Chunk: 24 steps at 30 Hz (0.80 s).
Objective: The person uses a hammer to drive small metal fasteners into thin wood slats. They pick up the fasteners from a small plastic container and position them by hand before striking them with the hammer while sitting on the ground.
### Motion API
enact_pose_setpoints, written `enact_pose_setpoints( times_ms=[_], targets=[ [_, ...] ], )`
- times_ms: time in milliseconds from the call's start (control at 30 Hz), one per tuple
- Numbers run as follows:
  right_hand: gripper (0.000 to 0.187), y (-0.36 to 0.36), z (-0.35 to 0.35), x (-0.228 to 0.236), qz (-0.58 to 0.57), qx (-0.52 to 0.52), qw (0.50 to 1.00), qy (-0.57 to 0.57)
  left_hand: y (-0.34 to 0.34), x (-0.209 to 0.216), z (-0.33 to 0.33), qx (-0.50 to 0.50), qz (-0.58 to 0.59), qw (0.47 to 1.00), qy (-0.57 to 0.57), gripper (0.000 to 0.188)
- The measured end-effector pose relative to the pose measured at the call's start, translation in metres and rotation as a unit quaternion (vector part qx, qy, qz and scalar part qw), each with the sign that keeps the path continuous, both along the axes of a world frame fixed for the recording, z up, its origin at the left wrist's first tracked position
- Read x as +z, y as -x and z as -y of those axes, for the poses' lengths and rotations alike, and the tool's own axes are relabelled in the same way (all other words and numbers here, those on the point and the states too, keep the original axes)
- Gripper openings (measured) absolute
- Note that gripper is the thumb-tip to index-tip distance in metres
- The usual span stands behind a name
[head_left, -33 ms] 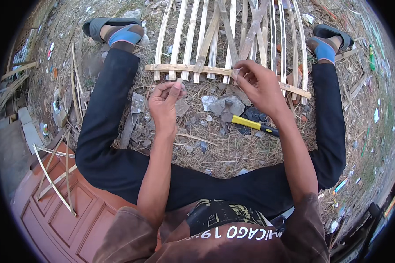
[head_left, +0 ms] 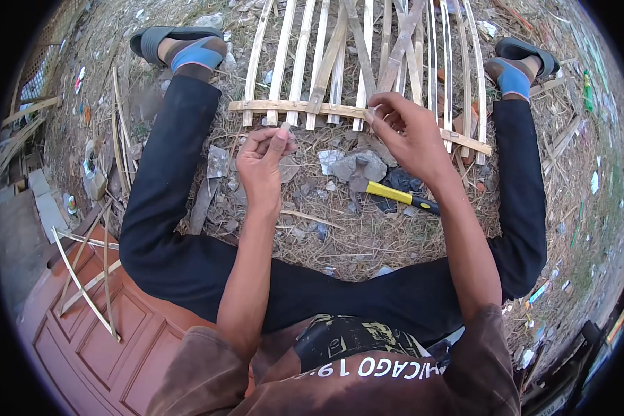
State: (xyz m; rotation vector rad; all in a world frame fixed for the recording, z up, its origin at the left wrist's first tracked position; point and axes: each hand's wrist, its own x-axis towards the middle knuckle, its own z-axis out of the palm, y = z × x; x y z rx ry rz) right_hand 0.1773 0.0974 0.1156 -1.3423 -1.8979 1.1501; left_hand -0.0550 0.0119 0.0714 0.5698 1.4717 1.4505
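A lattice of pale wooden or bamboo slats [head_left: 300, 62] lies on the ground between my outstretched legs. A thin cross strip [head_left: 270, 106] runs over the slats' near ends, and several slats cross diagonally. My right hand [head_left: 409, 132] is over the middle of this strip, thumb and forefinger closed at it; whatever is between the fingertips is too small to tell. Just below the strip's left part, my left hand [head_left: 262, 163] is closed with the thumb against the curled fingers. What it holds, if anything, is hidden. A hammer [head_left: 392, 193] with a yellow and black handle lies below my right hand, its head by a grey stone [head_left: 367, 168].
Dry grass, stones and litter cover the ground. My legs [head_left: 170, 152] flank the lattice. A reddish-brown panelled door [head_left: 135, 347] lies at lower left with several loose strips [head_left: 83, 288] on it. More wood pieces [head_left: 21, 145] are piled at far left.
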Motion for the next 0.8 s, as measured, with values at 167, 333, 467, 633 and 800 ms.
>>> enact_pose_setpoints(
  times_ms=[167,333,467,633,800],
  targets=[
    [0.030,0.023,0.007,0.004,-0.003,0.069,0.997,0.036,-0.013,-0.004,0.001,-0.025,0.011,0.999,-0.017,0.015],
    [0.034,0.035,0.025,-0.004,-0.053,0.098,0.993,0.042,-0.034,0.000,0.005,-0.049,0.053,0.997,-0.013,0.021],
    [0.028,0.035,0.032,-0.006,-0.090,0.079,0.991,0.058,-0.041,0.002,0.008,-0.058,0.091,0.994,0.006,0.021],
    [0.016,0.032,0.039,-0.021,-0.170,0.019,0.985,0.007,-0.042,0.005,0.010,-0.079,0.138,0.987,-0.014,0.025],
    [0.015,0.029,0.039,-0.020,-0.194,0.011,0.980,-0.045,-0.043,0.012,0.008,-0.090,0.131,0.987,-0.029,0.025]
  ],
)
